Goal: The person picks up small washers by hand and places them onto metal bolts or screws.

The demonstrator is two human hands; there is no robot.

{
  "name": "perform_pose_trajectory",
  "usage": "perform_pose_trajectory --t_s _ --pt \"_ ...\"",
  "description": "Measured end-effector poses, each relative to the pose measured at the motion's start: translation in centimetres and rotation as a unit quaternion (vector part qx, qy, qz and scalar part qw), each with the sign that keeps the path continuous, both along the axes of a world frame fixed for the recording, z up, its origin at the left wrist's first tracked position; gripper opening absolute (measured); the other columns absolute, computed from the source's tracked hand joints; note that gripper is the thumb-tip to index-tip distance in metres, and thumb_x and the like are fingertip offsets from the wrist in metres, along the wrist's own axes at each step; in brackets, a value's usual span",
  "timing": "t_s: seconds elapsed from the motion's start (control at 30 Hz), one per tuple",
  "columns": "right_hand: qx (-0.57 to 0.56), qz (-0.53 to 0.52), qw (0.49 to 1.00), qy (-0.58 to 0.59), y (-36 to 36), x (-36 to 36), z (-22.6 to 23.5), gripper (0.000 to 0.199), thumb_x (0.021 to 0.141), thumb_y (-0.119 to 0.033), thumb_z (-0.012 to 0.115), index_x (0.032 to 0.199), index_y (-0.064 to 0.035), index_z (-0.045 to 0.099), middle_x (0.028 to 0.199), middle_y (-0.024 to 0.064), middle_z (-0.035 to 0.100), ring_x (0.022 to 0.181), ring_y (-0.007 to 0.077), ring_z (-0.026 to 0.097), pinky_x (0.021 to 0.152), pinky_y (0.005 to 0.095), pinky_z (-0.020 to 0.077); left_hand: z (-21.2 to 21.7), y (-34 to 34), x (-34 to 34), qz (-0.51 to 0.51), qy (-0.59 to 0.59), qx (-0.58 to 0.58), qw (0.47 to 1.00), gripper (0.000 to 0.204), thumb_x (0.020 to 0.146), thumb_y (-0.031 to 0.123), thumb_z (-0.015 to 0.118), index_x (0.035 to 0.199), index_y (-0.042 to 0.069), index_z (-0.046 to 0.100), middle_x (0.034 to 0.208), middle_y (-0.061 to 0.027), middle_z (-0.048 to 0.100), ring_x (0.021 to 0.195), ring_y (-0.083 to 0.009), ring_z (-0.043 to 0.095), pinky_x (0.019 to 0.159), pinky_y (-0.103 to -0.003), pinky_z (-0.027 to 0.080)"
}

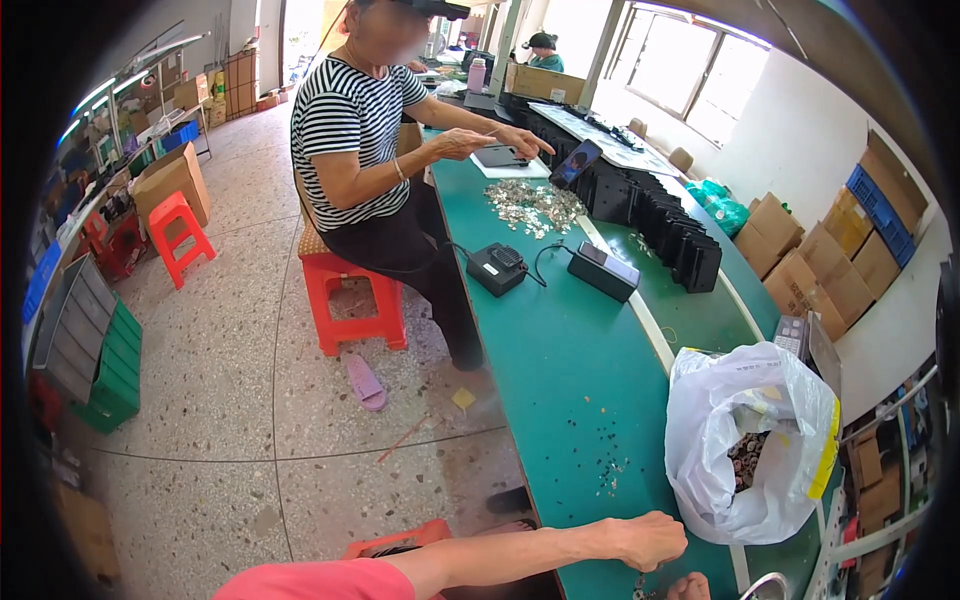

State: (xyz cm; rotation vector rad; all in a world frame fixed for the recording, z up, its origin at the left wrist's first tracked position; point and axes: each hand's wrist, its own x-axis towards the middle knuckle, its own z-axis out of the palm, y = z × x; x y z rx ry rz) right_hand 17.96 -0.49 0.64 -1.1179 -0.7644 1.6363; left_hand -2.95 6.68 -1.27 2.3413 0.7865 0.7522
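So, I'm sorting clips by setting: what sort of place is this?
Probably a small assembly workshop: a long green workbench carries a row of black parts and a heap of small silvery pieces.

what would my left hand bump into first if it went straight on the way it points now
Probably the white plastic bag: your left hand points rightward at its lower edge, though depth is unclear, so it might just slip past.

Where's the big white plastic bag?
In the head view, the white plastic bag sits at the right on the green table, just beyond the person's left hand.
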Motion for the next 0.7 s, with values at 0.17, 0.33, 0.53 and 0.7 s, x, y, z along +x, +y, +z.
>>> perform_pose_trajectory --t_s 0.17,0.33,0.53,0.7 --pt "0.003 0.008 1.000 0.003 -0.04 -0.21 0.24 0.020 0.094 -0.009 0.054 0.111 0.0001 0.053 0.089 0.0080 0.054 0.070 0.0135 0.049 0.054 0.0203 0.0403 0.00 -0.07 0.22 0.009 -0.020 0.006 1.000 0.011 0.051 -0.006 0.063 0.062 -0.005 0.060 0.070 -0.0197 0.058 0.071 -0.0383 0.060 0.058 -0.044 0.046" --pt "0.003 0.000 1.000 -0.002 -0.16 -0.43 0.41 0.019 0.093 -0.009 0.054 0.110 -0.0003 0.053 0.089 0.0078 0.055 0.070 0.0135 0.049 0.055 0.0205 0.0397 0.46 -0.21 0.08 0.001 -0.003 0.008 1.000 0.013 0.051 -0.006 0.064 0.063 -0.004 0.060 0.072 -0.0190 0.059 0.072 -0.0379 0.060 0.059 -0.044 0.046" --pt "0.004 -0.002 1.000 -0.003 -0.26 -0.71 0.59 0.020 0.092 -0.010 0.056 0.110 -0.0006 0.054 0.089 0.0074 0.055 0.071 0.0135 0.050 0.055 0.0206 0.0396 0.14 -0.14 0.28 -0.007 -0.005 0.010 1.000 0.015 0.052 -0.006 0.065 0.067 -0.003 0.060 0.074 -0.0176 0.058 0.073 -0.0367 0.059 0.060 -0.043 0.046" --pt "0.001 -0.005 1.000 -0.001 -0.21 -0.53 0.41 0.021 0.091 -0.010 0.058 0.110 -0.0007 0.054 0.088 0.0070 0.055 0.071 0.0136 0.050 0.056 0.0204 0.0398 0.21 -0.34 0.25 0.000 -0.025 0.013 1.000 0.015 0.055 -0.004 0.066 0.069 0.000 0.061 0.075 -0.0146 0.057 0.078 -0.0329 0.059 0.064 -0.042 0.045"
